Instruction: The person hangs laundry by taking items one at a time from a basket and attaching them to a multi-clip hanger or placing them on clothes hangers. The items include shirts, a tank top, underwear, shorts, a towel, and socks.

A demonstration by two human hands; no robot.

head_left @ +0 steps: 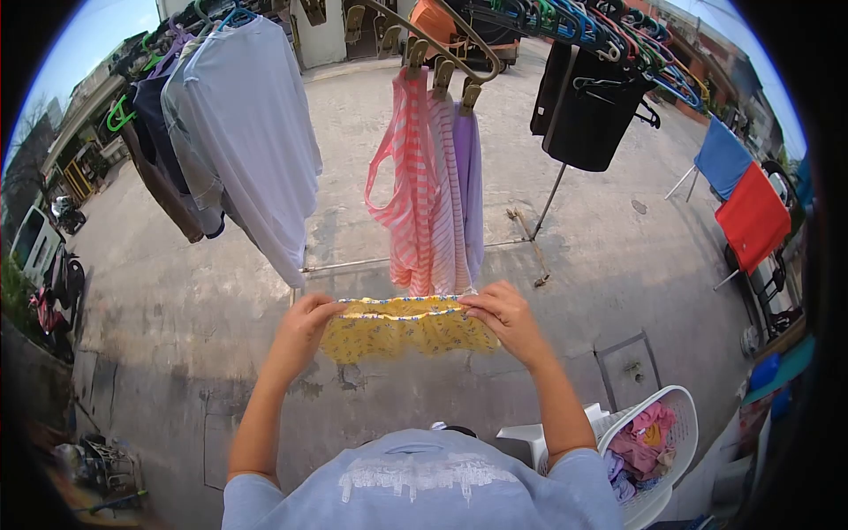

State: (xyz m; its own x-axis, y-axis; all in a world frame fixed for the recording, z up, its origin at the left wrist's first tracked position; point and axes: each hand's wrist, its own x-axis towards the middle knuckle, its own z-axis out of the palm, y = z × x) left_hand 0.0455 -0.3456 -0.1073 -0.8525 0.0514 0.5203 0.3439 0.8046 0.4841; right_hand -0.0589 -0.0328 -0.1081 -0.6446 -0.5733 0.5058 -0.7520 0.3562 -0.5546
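Note:
Between my hands a yellow floral garment (406,337) is stretched wide by its gathered, blue-dotted waistband, its lower part hanging down. My left hand (305,325) pinches the band's left end, and my right hand (505,320) pinches the right end. Just beyond it, a pink striped sleeveless top (411,185), a paler striped garment (446,194) and a lilac garment (470,177) hang from clips (443,78) on a metal hanger. The hem of the pink top comes right down to the garment's upper edge in this view.
White and dark shirts (252,115) hang on hangers at left. At upper right are a bunch of hangers (609,35) and a black garment (590,110). A white laundry basket (685,442) with clothes stands at lower right; blue and red cloths (753,216) hang beyond.

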